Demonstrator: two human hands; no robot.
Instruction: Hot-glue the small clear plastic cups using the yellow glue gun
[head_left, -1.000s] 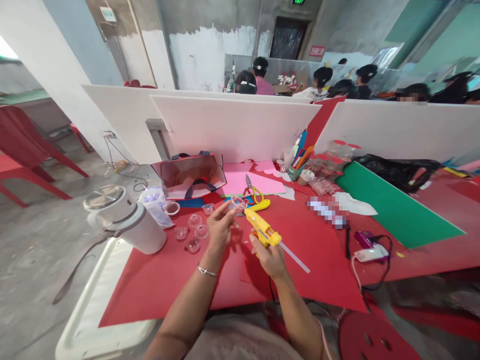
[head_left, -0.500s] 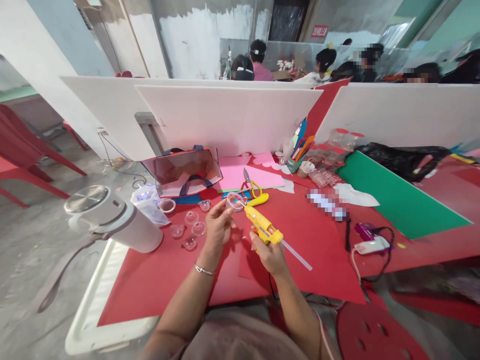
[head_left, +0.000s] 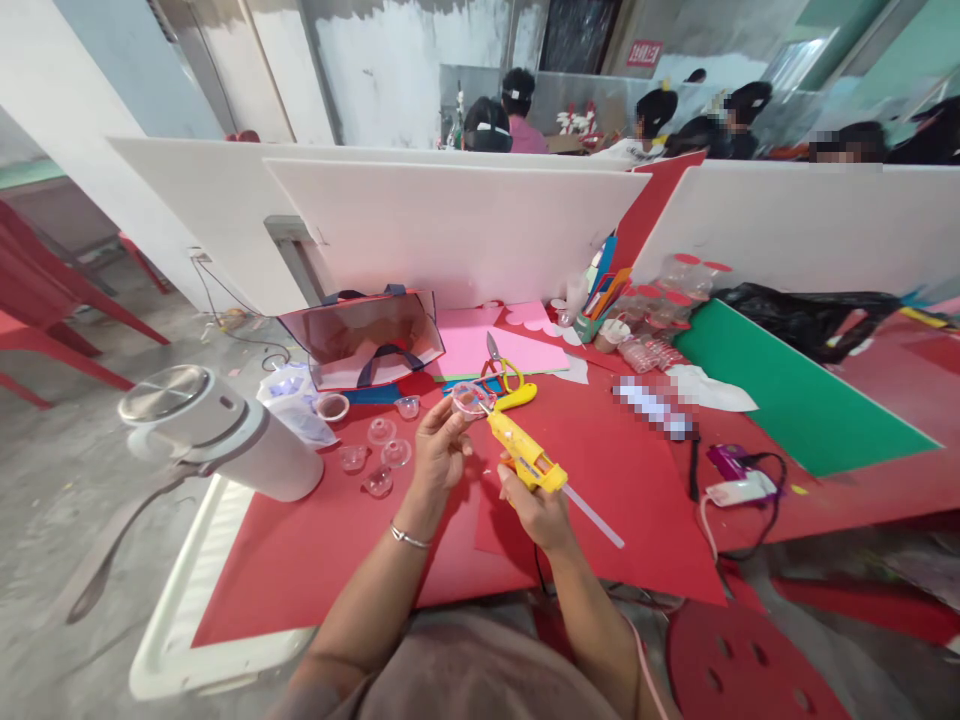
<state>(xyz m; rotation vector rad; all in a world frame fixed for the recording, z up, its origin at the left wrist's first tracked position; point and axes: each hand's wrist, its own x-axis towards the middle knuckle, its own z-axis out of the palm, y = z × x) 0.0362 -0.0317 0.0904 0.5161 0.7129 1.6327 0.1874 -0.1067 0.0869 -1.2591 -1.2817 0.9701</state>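
Observation:
In my right hand (head_left: pixel 541 508) is a yellow hot glue gun (head_left: pixel 525 452), its clear glue stick (head_left: pixel 596 518) poking out of the back. My left hand (head_left: pixel 441 440) pinches a small clear plastic cup with a pink rim (head_left: pixel 471 400). The gun's nozzle is at the near right side of that rim; whether it touches I cannot tell. Several small clear cups (head_left: pixel 379 482) lie on the red sheet (head_left: pixel 600 480) to the left of my left hand. Just beyond the gun are scissors (head_left: pixel 504 365) and a yellow-handled tool (head_left: pixel 517 397).
A large white flask (head_left: pixel 259 440) stands at the left, by an open bag (head_left: pixel 371 345). Pink paper (head_left: pixel 480 340) and a pen holder (head_left: pixel 589 328) are at the back. Lidded clear jars (head_left: pixel 667 300), a green board (head_left: pixel 795 390) and a white plug (head_left: pixel 742 490) lie right. White boards (head_left: pixel 457 230) stand upright behind.
Both hands keep almost the same pose. The pink-rimmed cup has turned or tilted slightly at the nozzle, and the view has shifted a little.

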